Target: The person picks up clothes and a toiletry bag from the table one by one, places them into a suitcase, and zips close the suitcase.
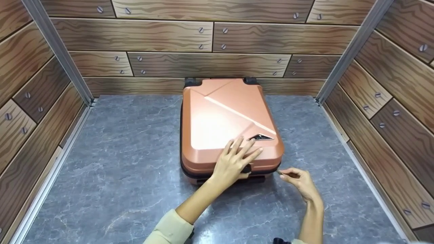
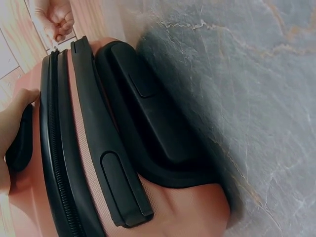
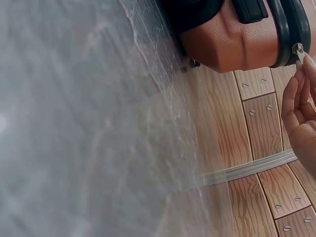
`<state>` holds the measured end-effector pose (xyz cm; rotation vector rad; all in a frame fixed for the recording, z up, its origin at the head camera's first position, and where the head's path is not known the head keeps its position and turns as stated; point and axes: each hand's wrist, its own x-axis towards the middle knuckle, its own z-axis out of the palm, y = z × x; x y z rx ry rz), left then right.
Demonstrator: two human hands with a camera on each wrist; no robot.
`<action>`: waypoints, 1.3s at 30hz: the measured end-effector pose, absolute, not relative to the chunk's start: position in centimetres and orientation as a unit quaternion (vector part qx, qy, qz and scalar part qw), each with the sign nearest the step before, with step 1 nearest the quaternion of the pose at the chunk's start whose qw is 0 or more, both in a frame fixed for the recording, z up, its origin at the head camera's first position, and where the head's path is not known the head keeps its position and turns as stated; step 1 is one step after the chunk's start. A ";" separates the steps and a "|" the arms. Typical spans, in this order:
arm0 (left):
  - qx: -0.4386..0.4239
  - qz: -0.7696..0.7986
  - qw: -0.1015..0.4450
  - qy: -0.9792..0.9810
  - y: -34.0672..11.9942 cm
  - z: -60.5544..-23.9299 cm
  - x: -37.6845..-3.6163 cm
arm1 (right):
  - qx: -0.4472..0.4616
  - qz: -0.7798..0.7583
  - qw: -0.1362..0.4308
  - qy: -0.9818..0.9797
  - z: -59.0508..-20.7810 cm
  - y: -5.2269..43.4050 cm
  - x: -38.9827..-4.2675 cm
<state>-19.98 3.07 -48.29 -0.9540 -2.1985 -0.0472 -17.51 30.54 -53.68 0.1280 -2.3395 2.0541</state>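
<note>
A rose-gold hard-shell suitcase (image 1: 223, 118) lies flat, its wheels toward the back wall. Across the near edge of its lid rests my left hand (image 1: 232, 164), fingers spread and straight, the thumb down by a black lock piece (image 1: 247, 168). At the near right corner my right hand (image 1: 300, 181) pinches a metal zipper pull (image 3: 299, 49) between thumb and fingertips. The black zipper (image 2: 59, 173) runs along the suitcase's near side, its teeth together in the left wrist view. Beside it sits a black carry handle (image 2: 106, 138).
The suitcase stands on a grey marbled surface (image 1: 129, 145). Wood-plank-patterned walls (image 1: 210, 37) with metal corner posts (image 1: 61, 51) enclose the back and both sides. A black triangular badge (image 1: 260, 137) marks the lid.
</note>
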 end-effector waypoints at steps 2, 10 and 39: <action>-0.368 -0.014 0.362 -0.856 2.9 -48.3 -20.0 | 0.046 0.660 0.008 -0.750 -53.7 30.5 -17.6; -0.394 0.020 0.336 -0.855 2.3 -47.6 -19.8 | 0.029 0.666 0.002 -0.745 -53.5 30.5 -17.5; -0.327 -0.063 0.407 -0.851 -4.9 -49.2 -19.4 | -0.106 0.775 0.093 -0.616 -59.6 28.7 -17.6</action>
